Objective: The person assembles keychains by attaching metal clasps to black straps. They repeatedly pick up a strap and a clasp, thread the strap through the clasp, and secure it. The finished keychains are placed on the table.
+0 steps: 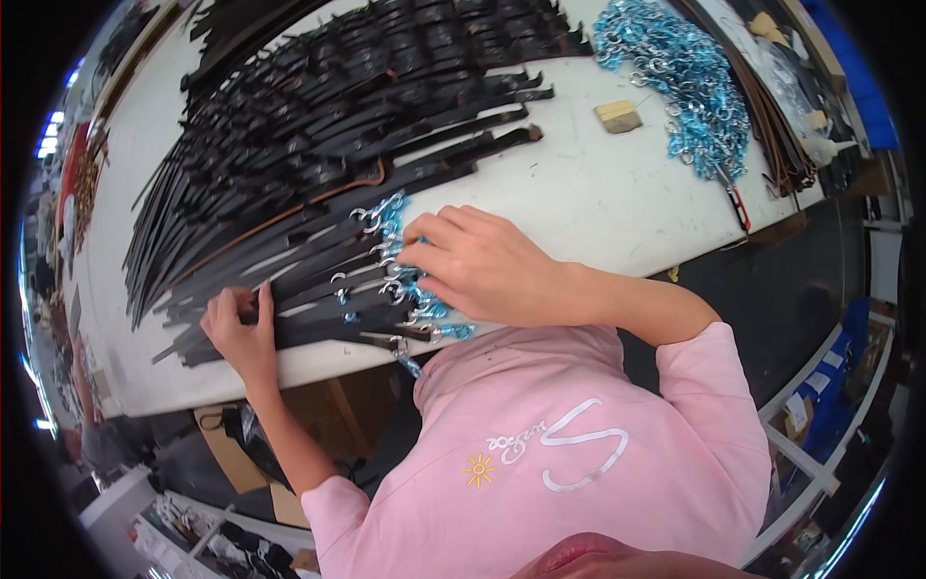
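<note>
Long thin black straps lie side by side near the table's front edge, several with silver snap hooks in blue plastic wrapping at their right ends. My right hand is over those hooks, its fingers curled and closed at the blue-wrapped pieces; the fingertips partly hide what they grip. Over the straps' left part, my left hand has its fingers bent and its thumb raised beside them, closed at a black strap. Exactly what lies between those fingers is hard to see.
A large layered pile of black straps covers the table's far left. At the far right lie a heap of blue-wrapped hooks, a yellowish block, brown straps and a red-handled tool. The white table's front edge is close to my body.
</note>
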Demonstrator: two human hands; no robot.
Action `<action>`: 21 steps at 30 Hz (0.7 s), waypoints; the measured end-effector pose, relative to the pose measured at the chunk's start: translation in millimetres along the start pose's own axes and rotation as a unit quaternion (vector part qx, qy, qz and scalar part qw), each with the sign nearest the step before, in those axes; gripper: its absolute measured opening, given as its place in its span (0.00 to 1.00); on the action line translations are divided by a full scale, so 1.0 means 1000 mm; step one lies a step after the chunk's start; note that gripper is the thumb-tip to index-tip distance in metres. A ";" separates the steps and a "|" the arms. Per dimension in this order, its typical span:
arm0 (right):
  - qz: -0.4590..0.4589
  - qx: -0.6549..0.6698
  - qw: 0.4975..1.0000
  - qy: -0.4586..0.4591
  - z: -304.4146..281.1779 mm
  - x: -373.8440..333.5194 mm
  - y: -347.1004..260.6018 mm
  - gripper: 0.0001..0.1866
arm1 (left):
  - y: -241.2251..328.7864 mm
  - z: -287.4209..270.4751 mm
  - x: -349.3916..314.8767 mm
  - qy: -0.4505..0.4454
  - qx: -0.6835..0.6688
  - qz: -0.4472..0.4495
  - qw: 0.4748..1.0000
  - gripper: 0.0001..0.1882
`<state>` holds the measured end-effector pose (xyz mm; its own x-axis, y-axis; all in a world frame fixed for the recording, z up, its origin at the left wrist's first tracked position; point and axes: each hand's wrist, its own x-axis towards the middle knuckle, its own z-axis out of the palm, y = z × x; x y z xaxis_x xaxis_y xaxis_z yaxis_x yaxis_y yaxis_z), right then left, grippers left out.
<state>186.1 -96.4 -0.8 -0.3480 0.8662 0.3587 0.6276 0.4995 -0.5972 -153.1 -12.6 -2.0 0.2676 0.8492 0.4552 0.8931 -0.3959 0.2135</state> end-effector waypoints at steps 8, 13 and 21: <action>0.219 -0.213 0.944 0.121 -0.194 -0.001 0.149 0.11 | 0.050 0.003 0.037 0.030 -0.187 -0.043 0.981 0.06; 0.314 -0.198 0.926 -0.067 -0.188 0.033 0.198 0.24 | 0.128 0.017 0.061 -0.046 -0.313 0.040 0.948 0.02; 0.216 -0.407 0.870 0.172 -0.275 -0.052 0.247 0.10 | 0.233 0.066 0.101 -0.006 -0.387 0.300 0.872 0.08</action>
<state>550.9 -22.6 30.0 0.1844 0.8436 0.5042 0.9825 -0.1713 -0.0727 105.9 4.0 36.6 0.6111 0.4104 0.6768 0.0813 -0.8831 0.4621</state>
